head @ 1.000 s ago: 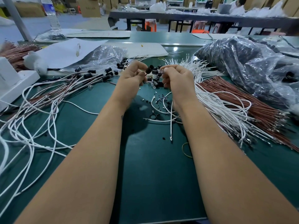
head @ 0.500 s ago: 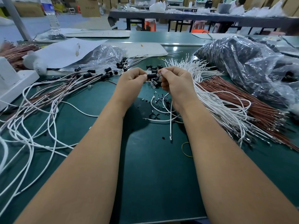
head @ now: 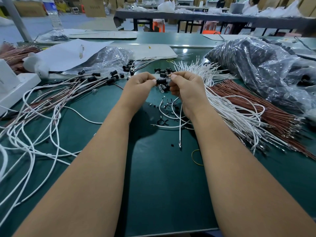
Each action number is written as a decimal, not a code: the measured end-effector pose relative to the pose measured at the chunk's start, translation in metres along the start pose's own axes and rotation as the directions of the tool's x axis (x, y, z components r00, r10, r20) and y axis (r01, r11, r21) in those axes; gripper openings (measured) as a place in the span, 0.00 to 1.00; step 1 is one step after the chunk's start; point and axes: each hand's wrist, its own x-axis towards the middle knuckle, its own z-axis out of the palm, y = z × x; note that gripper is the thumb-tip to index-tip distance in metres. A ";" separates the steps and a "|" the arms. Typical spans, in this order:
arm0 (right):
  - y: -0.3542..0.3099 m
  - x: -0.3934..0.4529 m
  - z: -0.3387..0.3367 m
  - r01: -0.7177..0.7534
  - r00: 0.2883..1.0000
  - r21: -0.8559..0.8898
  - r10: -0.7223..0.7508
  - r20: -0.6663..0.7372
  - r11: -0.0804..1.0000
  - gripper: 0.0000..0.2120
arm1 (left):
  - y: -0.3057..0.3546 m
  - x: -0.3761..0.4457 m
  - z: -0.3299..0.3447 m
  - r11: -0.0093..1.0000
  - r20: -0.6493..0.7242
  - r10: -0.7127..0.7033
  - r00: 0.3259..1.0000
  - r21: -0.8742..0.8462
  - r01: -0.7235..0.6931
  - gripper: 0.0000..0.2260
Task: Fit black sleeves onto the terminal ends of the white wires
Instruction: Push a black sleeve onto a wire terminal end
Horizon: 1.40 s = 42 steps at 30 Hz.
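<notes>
- Green matting [head: 162, 185] covers the long workbench in the head view, inside a workshop with cardboard cartons and other benches at the back.
- Just above this mat, near its middle, the left hand [head: 139, 88] and the right hand [head: 185, 88] meet, fingertips almost touching.
- Left thumb and forefinger are curled and pinched on a short black cylindrical plastic sleeve [head: 160, 81], which lies crosswise between the two hands.
- Right fingers are curled and clamped on a small clear part [head: 168, 80] at the sleeve's right mouth; whether a wire end is inside it is too small to tell.
- White wires [head: 179, 117] loop down from under the right hand onto the mat.
- Beyond the hands lie loose black sleeves [head: 166, 70]; right of the mat's centre fans a bundle of bare white wires [head: 222, 103] beside reddish-brown wires [head: 266, 106].
- Left of centre lie wires already carrying sleeves [head: 95, 79].
- Judged from this, the step in hand is seating one sleeve over one end.
- The next move likely calls for a straight push along the sleeve's axis, the left pinch holding firm so the sleeve does not tilt.
</notes>
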 end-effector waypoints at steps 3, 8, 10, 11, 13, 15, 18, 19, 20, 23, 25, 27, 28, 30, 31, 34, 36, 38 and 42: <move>0.000 -0.001 0.000 0.019 1.000 -0.023 -0.018 0.012 1.000 0.07 | 0.000 0.000 0.000 1.000 -0.003 -0.007 1.000 0.004 0.007 0.10; -0.002 -0.003 0.000 0.032 0.999 -0.033 -0.031 0.034 0.999 0.06 | 0.000 0.000 0.000 1.000 -0.005 -0.007 1.000 0.003 0.007 0.07; -0.001 -0.003 0.001 0.021 0.999 -0.042 -0.020 0.034 0.999 0.06 | 0.000 0.000 -0.001 1.000 -0.002 0.012 1.000 0.009 -0.012 0.07; 0.000 -0.003 0.001 0.015 0.999 -0.053 -0.014 0.032 0.998 0.06 | 0.000 0.000 -0.001 0.999 -0.003 0.025 1.000 0.021 -0.025 0.07; 0.001 -0.003 0.002 0.002 1.000 -0.075 -0.001 0.019 0.997 0.06 | -0.002 0.000 -0.001 0.998 -0.010 0.052 0.999 0.034 -0.052 0.08; 0.002 -0.002 0.002 -0.017 1.000 -0.076 0.017 -0.004 0.997 0.06 | -0.002 -0.001 0.000 0.996 -0.007 0.077 0.997 0.036 -0.076 0.07; 0.002 -0.002 0.002 -0.040 0.999 -0.041 0.039 -0.023 0.998 0.07 | -0.002 -0.001 0.000 0.994 0.009 0.106 0.994 0.037 -0.106 0.05; 0.003 -0.002 0.002 -0.042 0.999 -0.034 0.041 -0.027 0.999 0.07 | -0.002 -0.001 0.000 0.993 0.013 0.111 0.994 0.037 -0.111 0.05; 0.003 -0.003 0.002 -0.037 0.999 -0.033 0.036 -0.030 0.999 0.07 | -0.002 -0.001 0.001 0.993 0.014 0.114 0.993 0.036 -0.114 0.05; 0.003 -0.004 0.002 0.011 1.000 -0.037 -0.012 -0.010 0.999 0.07 | -0.004 -0.001 0.000 0.995 -0.004 0.102 0.995 0.019 -0.102 0.06; 0.004 -0.005 0.002 0.030 0.999 -0.024 -0.030 0.017 0.999 0.07 | -0.006 -0.001 -0.001 0.996 -0.025 0.084 0.996 -0.012 -0.084 0.07; 0.005 -0.006 0.002 0.027 0.999 -0.012 -0.027 0.034 1.000 0.07 | -0.006 -0.001 -0.001 0.997 -0.042 0.066 0.997 -0.045 -0.068 0.06; 0.005 -0.007 0.003 0.021 0.999 -0.011 -0.020 0.036 1.000 0.07 | -0.006 -0.001 0.000 0.997 -0.045 0.059 0.997 -0.054 -0.061 0.06; 0.005 -0.007 0.005 0.014 1.000 -0.025 -0.014 0.017 1.000 0.07 | -0.006 -0.001 0.000 0.997 -0.048 0.052 0.997 -0.053 -0.055 0.06; 0.004 -0.006 0.007 0.023 1.000 -0.044 -0.023 -0.010 0.999 0.08 | -0.006 -0.001 0.000 0.997 -0.050 0.051 0.997 -0.049 -0.054 0.07; 0.002 -0.001 0.007 0.075 0.986 -0.191 -0.100 -0.129 0.979 0.08 | -0.007 0.002 -0.002 0.999 -0.083 0.032 0.996 -0.028 -0.035 0.08; 0.002 -0.002 0.004 0.116 0.988 -0.366 -0.146 -0.057 0.923 0.07 | -0.008 0.004 -0.004 1.000 -0.115 0.021 0.993 -0.015 -0.023 0.07; 0.003 -0.007 0.004 0.153 0.988 -0.526 -0.119 0.098 0.837 0.05 | -0.008 0.004 -0.004 0.999 -0.116 0.028 0.993 -0.024 -0.031 0.06; -0.001 -0.006 0.008 0.064 0.998 -0.447 -0.044 0.056 0.892 0.11 | -0.008 0.003 -0.001 0.996 -0.069 0.082 0.994 0.046 -0.079 0.04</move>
